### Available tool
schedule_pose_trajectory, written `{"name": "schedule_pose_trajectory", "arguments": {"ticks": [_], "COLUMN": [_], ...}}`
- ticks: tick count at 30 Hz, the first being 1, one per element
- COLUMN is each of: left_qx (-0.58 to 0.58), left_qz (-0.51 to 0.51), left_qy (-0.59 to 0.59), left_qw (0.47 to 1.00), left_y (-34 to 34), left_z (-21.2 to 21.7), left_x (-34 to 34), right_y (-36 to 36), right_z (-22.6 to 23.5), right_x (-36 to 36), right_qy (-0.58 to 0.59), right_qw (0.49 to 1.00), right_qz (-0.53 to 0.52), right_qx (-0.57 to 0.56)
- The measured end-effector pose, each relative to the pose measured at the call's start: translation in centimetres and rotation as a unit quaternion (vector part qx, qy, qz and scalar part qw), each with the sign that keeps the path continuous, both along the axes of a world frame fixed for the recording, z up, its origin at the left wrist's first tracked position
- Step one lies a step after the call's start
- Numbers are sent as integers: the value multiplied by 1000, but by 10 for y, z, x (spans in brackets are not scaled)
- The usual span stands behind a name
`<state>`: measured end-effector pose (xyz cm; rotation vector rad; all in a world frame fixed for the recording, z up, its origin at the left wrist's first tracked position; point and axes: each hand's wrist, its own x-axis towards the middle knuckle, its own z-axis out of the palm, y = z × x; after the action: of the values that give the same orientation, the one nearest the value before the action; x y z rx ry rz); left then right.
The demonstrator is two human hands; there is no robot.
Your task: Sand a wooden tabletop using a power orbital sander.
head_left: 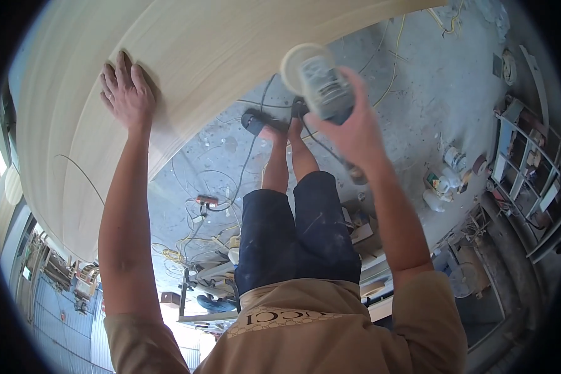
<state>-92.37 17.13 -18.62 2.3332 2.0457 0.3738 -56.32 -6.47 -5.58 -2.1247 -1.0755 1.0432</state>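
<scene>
A large pale wooden panel [212, 56] with a curved edge and visible grain fills the upper left. My left hand [129, 95] lies on it with the fingers stretched out and pointing away from me. In my right hand [359, 134] is a power sander [325, 87], gripped by its body and slightly blurred. Its round, pale pad [291, 67] is tilted up toward the panel's edge. From this angle I cannot tell whether the pad touches the wood. A dark cord trails from the sander's rear.
Loose cables cross the grey concrete floor [430, 93], some near my sandalled feet [254, 121]. A red-and-black power strip [207, 201] lies among them. White bottles [439, 199] stand at the right, beside a metal rack [511, 159]. Timber and clutter are behind me.
</scene>
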Motion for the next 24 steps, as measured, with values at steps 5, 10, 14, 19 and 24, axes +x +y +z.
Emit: {"name": "schedule_pose_trajectory", "arguments": {"ticks": [5,10,14,19,24], "left_qx": [-4,-8,-12,-9,-11], "left_qz": [-1,1,2,-8,-8], "left_qy": [7,5,5,6,15], "left_qw": [1000,1000,1000,1000,1000], "left_y": [-1,-1,-1,0,-3], "left_z": [1,5,6,6,9], "left_x": [4,8,8,-1,-1], "right_y": [6,4,0,-2,7], "right_z": [-9,-17,2,-14,-5], "right_x": [60,57,-2,-14,62], "right_qy": [1,-10,47,38,4], "right_qw": [997,993,998,997,998], "right_qz": [-69,-106,-9,53,-62], "right_qx": [34,56,-30,35,-17]}}
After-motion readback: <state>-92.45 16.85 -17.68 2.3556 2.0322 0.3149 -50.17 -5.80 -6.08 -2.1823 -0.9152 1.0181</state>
